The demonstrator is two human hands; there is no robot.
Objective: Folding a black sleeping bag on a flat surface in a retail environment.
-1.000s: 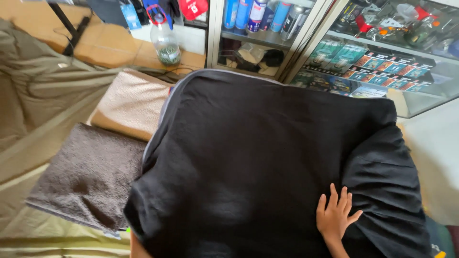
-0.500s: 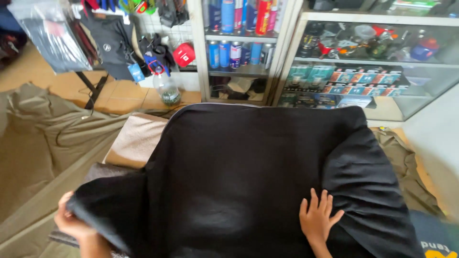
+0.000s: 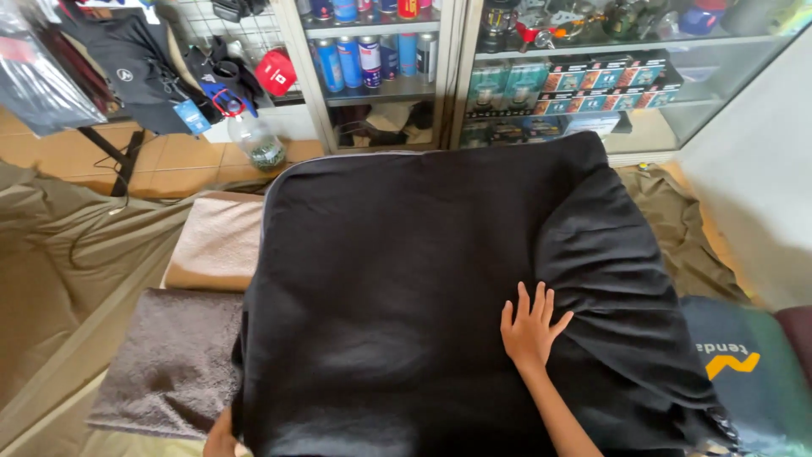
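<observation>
A large black fleece cloth [image 3: 397,288] lies spread over the surface in front of me, smooth on the left and bunched in folds on the right. My right hand [image 3: 531,326] rests flat on it with fingers apart, just left of the folds. Only a small part of my left hand [image 3: 222,436] shows at the bottom edge of the view. It is at the cloth's near left corner, with its fingers tucked under the edge it grips.
A folded beige towel [image 3: 216,241] and a grey-brown towel [image 3: 169,364] lie left of the cloth on olive fabric [image 3: 51,271]. Behind stand a glass cabinet with spray cans [image 3: 372,51], stacked boxes [image 3: 575,85], a plastic bottle [image 3: 258,140] and hanging dark garments [image 3: 127,59]. A dark bag [image 3: 744,364] sits at the right.
My left hand came in, took the cloth's near left corner and drew it toward me. The left edge now lies straighter. My right hand stayed flat on the cloth.
</observation>
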